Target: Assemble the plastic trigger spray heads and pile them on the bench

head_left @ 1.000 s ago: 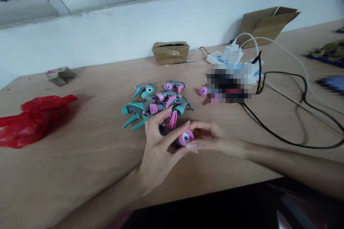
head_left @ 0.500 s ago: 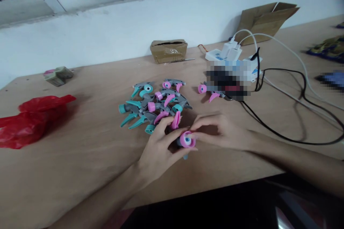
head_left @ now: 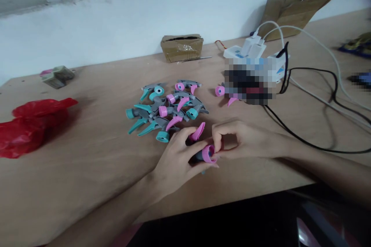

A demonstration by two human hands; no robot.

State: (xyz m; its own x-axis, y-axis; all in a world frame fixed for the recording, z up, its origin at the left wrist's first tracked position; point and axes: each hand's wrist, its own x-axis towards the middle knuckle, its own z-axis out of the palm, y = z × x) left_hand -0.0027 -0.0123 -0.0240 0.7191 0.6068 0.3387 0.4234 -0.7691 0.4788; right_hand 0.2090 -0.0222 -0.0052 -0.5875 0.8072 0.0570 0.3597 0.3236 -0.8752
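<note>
My left hand [head_left: 176,160] is wrapped round a grey spray-trigger head with a pink trigger [head_left: 197,132] sticking up and a pink collar [head_left: 208,153] at its end. The fingertips of my right hand [head_left: 237,139] pinch that pink collar from the right. Both hands rest low over the wooden table [head_left: 87,170], just in front of a pile of several trigger heads [head_left: 166,108] in grey with teal or pink parts. One more pink-collared head [head_left: 220,91] lies apart to the right of the pile.
A red plastic bag [head_left: 31,125] lies at the left. A small taped cardboard box [head_left: 182,47] and an open cardboard box [head_left: 295,11] stand by the wall. A white power strip [head_left: 246,52] with chargers, white and black cables [head_left: 313,96], and a blurred patch sit at the right.
The trigger head has been turned so its pink collar faces right rather than toward me. My right fingers have curled in and closed on the collar. The view shifted slightly upward.
</note>
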